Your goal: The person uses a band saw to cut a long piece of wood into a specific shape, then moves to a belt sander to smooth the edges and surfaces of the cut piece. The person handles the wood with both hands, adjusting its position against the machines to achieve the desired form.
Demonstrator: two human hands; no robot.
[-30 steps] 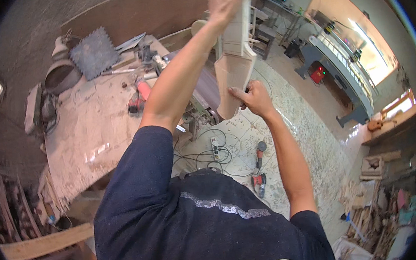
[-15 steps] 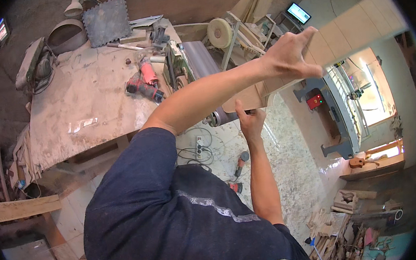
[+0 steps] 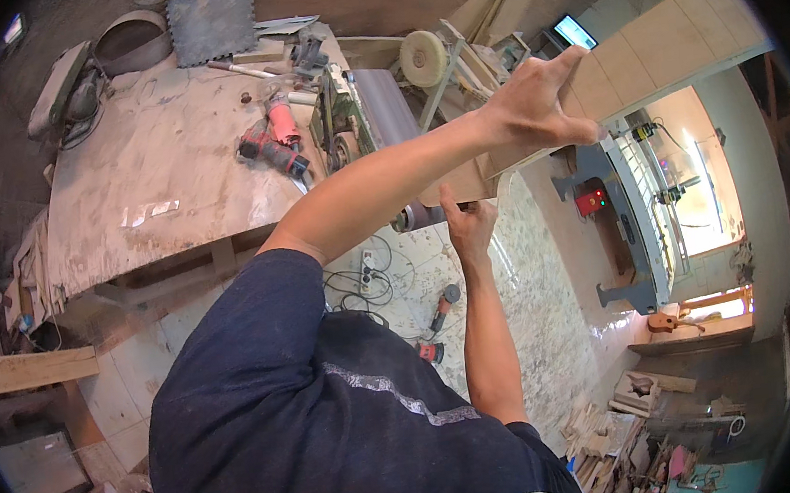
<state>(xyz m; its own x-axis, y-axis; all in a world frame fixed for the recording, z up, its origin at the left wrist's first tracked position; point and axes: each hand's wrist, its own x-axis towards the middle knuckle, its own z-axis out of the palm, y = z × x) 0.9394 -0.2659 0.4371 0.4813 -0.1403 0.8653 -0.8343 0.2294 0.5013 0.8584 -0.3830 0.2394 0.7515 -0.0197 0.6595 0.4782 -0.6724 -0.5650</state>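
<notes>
A long, pale wooden board point(image 3: 669, 44) with thin lines across its face slants from the middle of the view to the upper right. My left hand point(image 3: 533, 108) reaches across and grips it over its width, thumb and forefinger spread toward opposite edges. Lower down, my right hand point(image 3: 471, 226) holds the near end, thumb up against the face and fingers curled under. That end is at a belt sander point(image 3: 385, 106) with a wide grey belt. My left forearm covers part of the sander, so I cannot tell where board and belt touch.
On the dusty workbench point(image 3: 135, 175) at left lie a red-and-black cordless drill point(image 3: 271, 152) and a pinkish-red power tool point(image 3: 283, 123). Cables point(image 3: 361, 292) and an angle grinder point(image 3: 444, 306) lie on the floor. A grey-framed machine point(image 3: 634, 235) stands right; wood scraps point(image 3: 609, 439) are piled lower right.
My view has shifted slightly. Both hands and the board have moved a little left toward the sander, with the grip of each hand unchanged.
</notes>
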